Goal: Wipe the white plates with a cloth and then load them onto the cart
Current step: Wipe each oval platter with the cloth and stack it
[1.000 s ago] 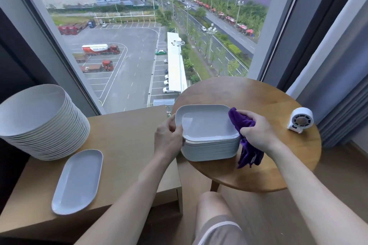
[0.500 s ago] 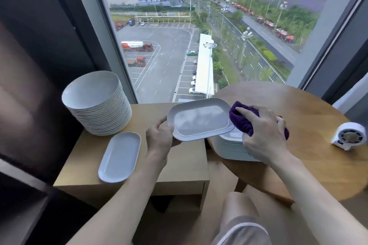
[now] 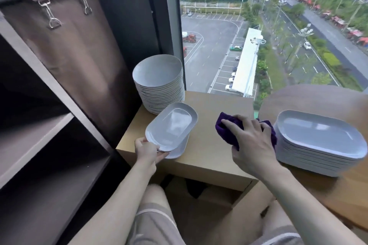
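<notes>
My left hand [image 3: 147, 150] pinches the near end of a white oblong plate [image 3: 171, 125], held tilted just above another oblong plate [image 3: 179, 150] that lies on the low wooden cabinet [image 3: 211, 145]. A purple cloth [image 3: 227, 129] is bunched in my right hand [image 3: 251, 143] over the cabinet top, to the right of the held plate. On the round wooden table [image 3: 318, 103] at the right stands a stack of white oblong plates [image 3: 318, 141]. The dark cart [image 3: 49, 145] with open shelves fills the left side.
A tall stack of round white plates [image 3: 159, 83] stands at the cabinet's back left corner, against the window frame. A brown fabric bag [image 3: 75, 45] hangs on the cart with metal clips. My knees are below, between cabinet and table. The window looks down on a car park.
My left hand lifted the top plate off the right stack and carried it left over the cabinet, above the lone oblong plate. The view swung left, revealing the cart. My right hand followed with the cloth.
</notes>
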Available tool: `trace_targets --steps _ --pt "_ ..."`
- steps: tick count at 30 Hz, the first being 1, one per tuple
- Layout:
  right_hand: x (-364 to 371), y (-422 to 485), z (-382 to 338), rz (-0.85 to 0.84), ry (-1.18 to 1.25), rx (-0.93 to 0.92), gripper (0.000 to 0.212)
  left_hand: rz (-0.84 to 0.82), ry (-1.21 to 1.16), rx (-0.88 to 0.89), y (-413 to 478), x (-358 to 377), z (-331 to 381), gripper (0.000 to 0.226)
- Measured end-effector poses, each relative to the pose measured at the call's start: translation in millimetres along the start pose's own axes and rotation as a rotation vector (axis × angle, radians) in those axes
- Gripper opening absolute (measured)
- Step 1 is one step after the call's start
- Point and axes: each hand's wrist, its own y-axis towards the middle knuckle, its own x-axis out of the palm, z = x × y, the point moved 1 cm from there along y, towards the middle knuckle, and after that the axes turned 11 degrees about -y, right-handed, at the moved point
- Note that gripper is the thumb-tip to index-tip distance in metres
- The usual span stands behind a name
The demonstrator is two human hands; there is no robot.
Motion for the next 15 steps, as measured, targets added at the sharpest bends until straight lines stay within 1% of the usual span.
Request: trace_targets --steps 5,9,13,15 --pt "30.5 -1.9 -33.6 -0.093 -0.008 -0.036 0.078 0.032 -0.033 -0.031 17.4 -8.9 -11.6 0.053" --pt "50.4 -11.2 -39.7 -0.173 0.079 0.052 0.076 0.043 -0.060 -0.049 26.8 -8.3 -24.7 0.053" --pt "62.6 -29.9 -38.2 -0.203 0.181 0.150 0.074 0.048 -0.081 -0.038 34.1 -8.8 -38.3 0.050" --pt "65.5 -38.5 -39.8 -0.208 0.212 0.164 0.073 0.056 -0.096 -0.024 36.5 -8.5 -42.1 0.050"
